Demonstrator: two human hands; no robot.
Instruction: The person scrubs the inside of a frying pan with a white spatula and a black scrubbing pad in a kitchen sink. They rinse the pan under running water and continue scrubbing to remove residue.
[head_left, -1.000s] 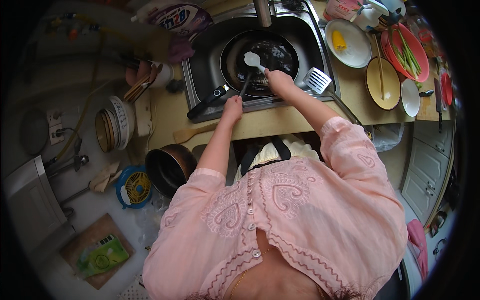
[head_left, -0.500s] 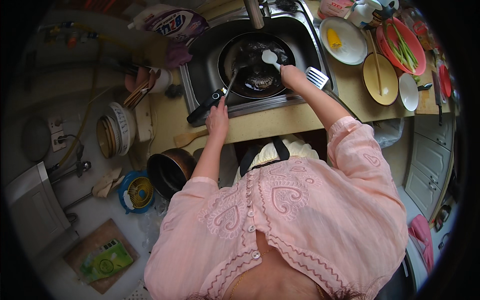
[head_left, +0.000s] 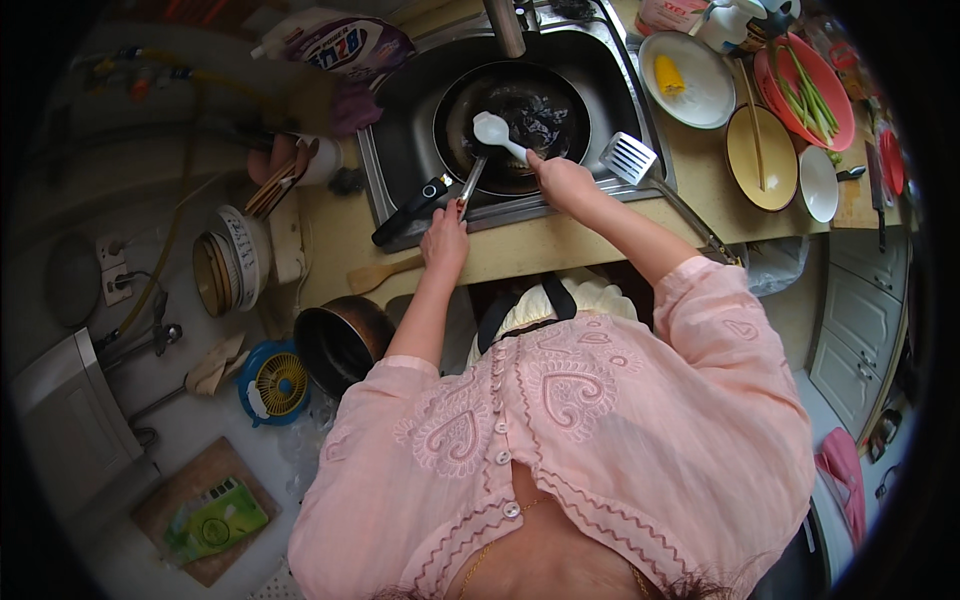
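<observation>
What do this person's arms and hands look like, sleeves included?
The left hand and right hand wear no gloves, and the forearms are bare. Loose pale pink sleeves end near the elbows, with darker pink stitched motifs.

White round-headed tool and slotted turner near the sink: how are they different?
Head: the white tool has a rounded, solid-looking head; the slotted turner has a flat, silvery one with long slots.
Place: the white tool's head is over the dark pan; the turner lies at the sink's right front corner.
Holding: the right hand grips the white tool; neither hand holds the turner.
Both heads point away from the person.
</observation>
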